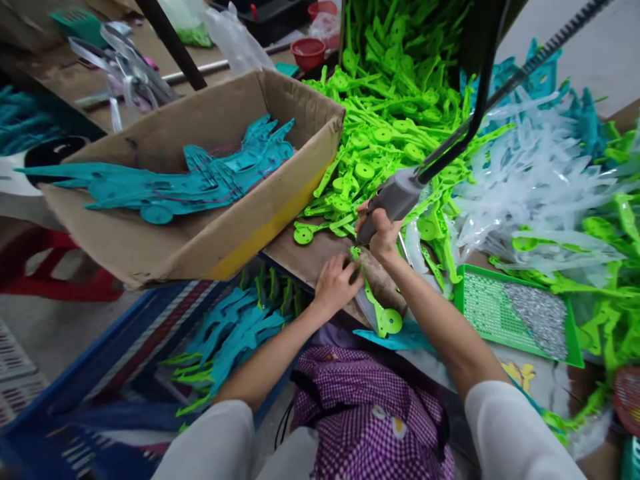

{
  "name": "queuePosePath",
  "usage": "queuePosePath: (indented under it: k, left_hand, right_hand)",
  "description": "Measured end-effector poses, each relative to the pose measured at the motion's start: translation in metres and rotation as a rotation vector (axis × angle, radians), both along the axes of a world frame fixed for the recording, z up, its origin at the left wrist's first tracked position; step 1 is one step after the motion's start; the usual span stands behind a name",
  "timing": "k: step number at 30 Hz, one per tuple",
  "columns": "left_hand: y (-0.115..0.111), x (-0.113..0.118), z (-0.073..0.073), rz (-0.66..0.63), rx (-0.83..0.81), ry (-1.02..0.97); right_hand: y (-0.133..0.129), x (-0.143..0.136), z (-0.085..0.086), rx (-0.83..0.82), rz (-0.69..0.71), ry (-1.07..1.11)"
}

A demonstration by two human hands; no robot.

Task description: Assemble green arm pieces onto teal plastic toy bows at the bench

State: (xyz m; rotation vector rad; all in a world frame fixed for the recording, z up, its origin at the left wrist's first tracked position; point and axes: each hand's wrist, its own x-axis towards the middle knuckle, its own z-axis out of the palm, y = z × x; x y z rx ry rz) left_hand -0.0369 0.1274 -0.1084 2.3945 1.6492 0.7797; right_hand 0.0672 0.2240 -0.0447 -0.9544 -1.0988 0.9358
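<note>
My right hand (382,230) is wrapped round a grey power screwdriver (395,200), which hangs from a black arm and points down at the work surface. Just below its lower end lies a bright green plastic part (375,300) with a round disc at its near end. My left hand (337,283) is beside the far end of that part, fingers bent together at it; a whitish translucent piece (367,307) shows under the green one. A teal piece (400,337) lies at the table's near edge. The screwdriver's tip is partly hidden by my right hand.
A cardboard box (260,213) with teal parts stands at the left. Green parts (370,153) are heaped behind, translucent pieces (530,180) to the right. A green tray (480,313) holds small screws. Below left, a blue crate (125,360) holds teal and green pieces.
</note>
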Motion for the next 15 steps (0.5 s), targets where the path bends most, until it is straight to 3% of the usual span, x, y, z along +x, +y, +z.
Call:
queuePosePath:
  k: [11,15]
  left_hand:
    - [0.000,0.000,-0.003,-0.010,-0.009,-0.010]
    - [0.001,0.000,-0.001,0.000,-0.020,0.004]
  right_hand:
    - [0.001,-0.007,-0.015,-0.002,0.209,-0.065]
    - [0.005,-0.012,-0.017,0.020,0.206,-0.015]
